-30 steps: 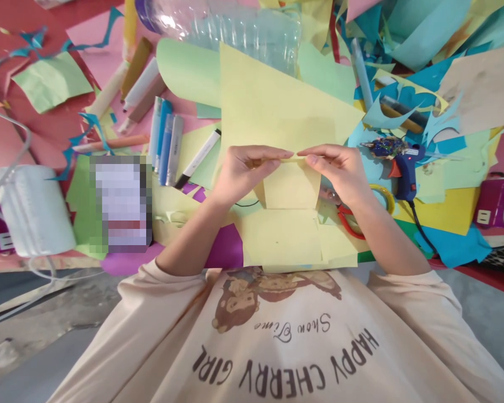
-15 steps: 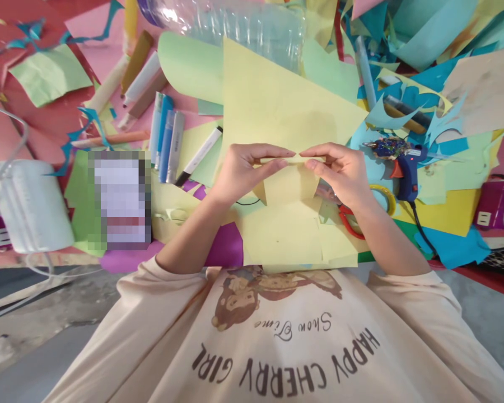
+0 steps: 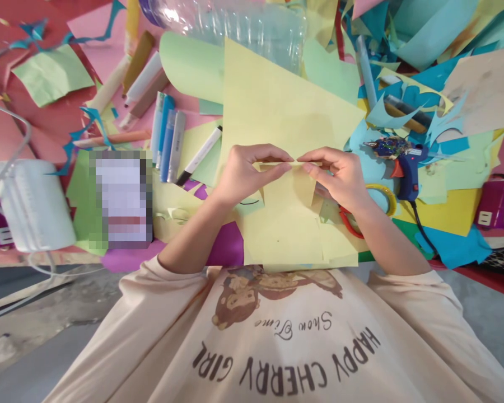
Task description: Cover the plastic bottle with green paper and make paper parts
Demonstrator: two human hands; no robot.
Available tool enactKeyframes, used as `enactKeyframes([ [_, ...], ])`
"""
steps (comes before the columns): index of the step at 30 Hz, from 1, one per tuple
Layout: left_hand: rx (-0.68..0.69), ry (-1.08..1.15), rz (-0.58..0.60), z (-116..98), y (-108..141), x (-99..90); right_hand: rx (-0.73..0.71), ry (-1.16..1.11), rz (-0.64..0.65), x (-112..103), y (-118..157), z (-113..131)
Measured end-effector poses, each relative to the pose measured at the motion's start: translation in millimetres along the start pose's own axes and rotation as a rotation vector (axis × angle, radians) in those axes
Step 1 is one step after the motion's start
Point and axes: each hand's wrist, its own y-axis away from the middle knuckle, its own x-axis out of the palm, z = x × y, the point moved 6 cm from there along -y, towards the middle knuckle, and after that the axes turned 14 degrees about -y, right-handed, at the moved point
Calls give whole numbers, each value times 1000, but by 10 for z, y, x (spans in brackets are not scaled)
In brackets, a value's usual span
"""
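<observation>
Ideally, I'd have my left hand (image 3: 252, 173) and right hand (image 3: 339, 172), each grip closed on the small yellow paper (image 3: 288, 187) between them, near the large yellow sheet (image 3: 260, 101), press its edge evenly without twisting.

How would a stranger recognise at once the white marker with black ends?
Find the large pale yellow sheet beyond the left hand and right hand. Just left of it, a marker lies slanted. Unlike the blue pens and grey pen farther left, it is white with black ends.
</observation>
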Motion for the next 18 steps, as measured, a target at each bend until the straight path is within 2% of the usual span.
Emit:
enactKeyframes([
  [4, -6, -35, -14, -16, 8, 25, -19, 30, 8, 24, 2, 28],
  [9, 49, -52, -63, -32, 13, 22, -43, 35, 17, 33, 8, 45],
  [18, -5, 92, -126, 88, 1, -52, -53, -54, -85, -85, -10, 11],
])
